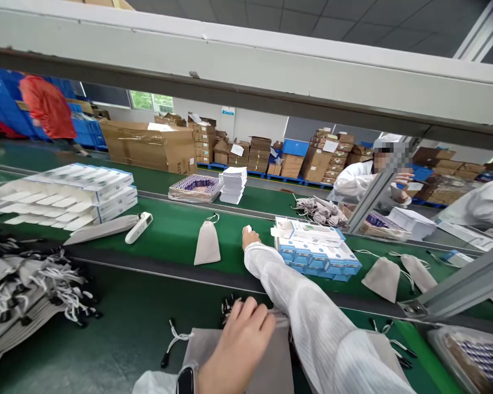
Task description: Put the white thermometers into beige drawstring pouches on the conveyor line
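My left hand [246, 342], a dark watch on its wrist, lies over a grey drawstring pouch [273, 361] at the near edge, fingers bent down onto its upper part. The fingertips are hidden. My right hand [250, 237] reaches forward over the green belt [170, 241], its fingers closed with a small white end showing. Most of what it holds is hidden. Left of it, another grey pouch [207, 244] lies flat on the belt. Farther left is a white handheld device [139, 227] with a small display. Blue-and-white boxes [316, 251] stand right of my right hand.
Open white boxes [115, 200] are stacked at left, above a pile of pouches [24, 290]. Behind the belt are a tray of batteries [195, 187] and stacked white papers [233, 185]. A metal post [378, 194] rises at right; a co-worker [353, 178] is beyond.
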Action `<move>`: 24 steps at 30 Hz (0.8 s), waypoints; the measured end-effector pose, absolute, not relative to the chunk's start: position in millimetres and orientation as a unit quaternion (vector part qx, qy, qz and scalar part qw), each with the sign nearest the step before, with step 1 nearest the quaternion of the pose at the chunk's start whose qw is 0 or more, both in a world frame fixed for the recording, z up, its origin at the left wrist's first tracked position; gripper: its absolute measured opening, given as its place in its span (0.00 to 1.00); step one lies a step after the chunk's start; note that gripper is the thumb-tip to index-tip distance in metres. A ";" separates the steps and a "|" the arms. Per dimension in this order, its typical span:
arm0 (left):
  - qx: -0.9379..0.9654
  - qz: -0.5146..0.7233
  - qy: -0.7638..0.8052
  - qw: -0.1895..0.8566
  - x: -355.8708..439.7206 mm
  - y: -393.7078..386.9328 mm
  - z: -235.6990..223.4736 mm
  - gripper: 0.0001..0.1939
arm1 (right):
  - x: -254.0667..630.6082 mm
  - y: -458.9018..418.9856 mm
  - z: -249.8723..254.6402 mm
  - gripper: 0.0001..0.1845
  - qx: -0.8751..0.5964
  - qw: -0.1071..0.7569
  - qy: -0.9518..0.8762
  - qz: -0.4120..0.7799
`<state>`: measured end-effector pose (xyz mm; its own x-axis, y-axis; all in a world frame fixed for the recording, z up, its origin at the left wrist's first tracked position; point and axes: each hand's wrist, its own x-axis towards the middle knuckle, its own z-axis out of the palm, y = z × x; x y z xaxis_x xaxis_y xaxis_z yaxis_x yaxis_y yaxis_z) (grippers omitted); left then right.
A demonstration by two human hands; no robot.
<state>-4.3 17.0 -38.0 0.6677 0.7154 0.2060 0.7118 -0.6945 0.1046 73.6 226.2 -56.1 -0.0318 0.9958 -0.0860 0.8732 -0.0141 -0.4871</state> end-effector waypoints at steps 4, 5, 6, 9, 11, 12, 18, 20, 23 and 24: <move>0.936 0.129 0.326 -0.012 -8.3 22.6 -44.1 0.08 | 97.9 221.2 -50.9 0.28 -0.639 0.190 -0.681 0.303; 0.934 0.136 0.330 0.004 -11.0 24.4 -43.4 0.07 | 108.0 215.2 -44.8 0.28 -0.617 0.206 -0.682 0.334; 0.930 0.140 0.339 0.035 -13.9 26.4 -41.6 0.07 | 118.6 207.5 -37.2 0.29 -0.585 0.235 -0.677 0.380; 0.908 0.149 0.350 0.174 -18.7 32.2 -30.0 0.08 | 147.9 176.7 -11.4 0.25 -0.433 0.384 -0.566 0.587; 0.889 0.155 0.354 0.248 -15.7 35.4 -18.9 0.09 | 161.2 153.7 2.9 0.16 -0.338 0.476 -0.438 0.683; 0.880 0.157 0.356 0.271 -12.0 36.8 -13.0 0.09 | 165.7 143.0 8.2 0.13 -0.315 0.507 -0.393 0.699; 0.873 0.138 0.346 0.315 24.3 48.9 21.3 0.08 | 184.0 108.8 21.3 0.10 -0.202 0.632 -0.359 0.656; 0.878 0.149 0.331 0.312 36.7 56.0 30.7 0.08 | 191.5 108.9 20.8 0.07 -0.157 0.645 -0.358 0.656; 0.878 0.180 0.323 0.303 53.0 68.3 40.6 0.09 | 198.3 114.2 16.5 0.05 -0.120 0.655 -0.349 0.659; 0.874 0.197 0.330 0.298 57.4 72.5 42.4 0.09 | 199.0 116.2 14.9 0.07 -0.124 0.657 -0.351 0.656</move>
<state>57.4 72.5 42.4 0.7038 0.6949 0.1479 0.4599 -0.6043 0.6506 199.0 116.2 14.9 -0.1063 0.9488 0.2974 -0.7743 0.1086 -0.6234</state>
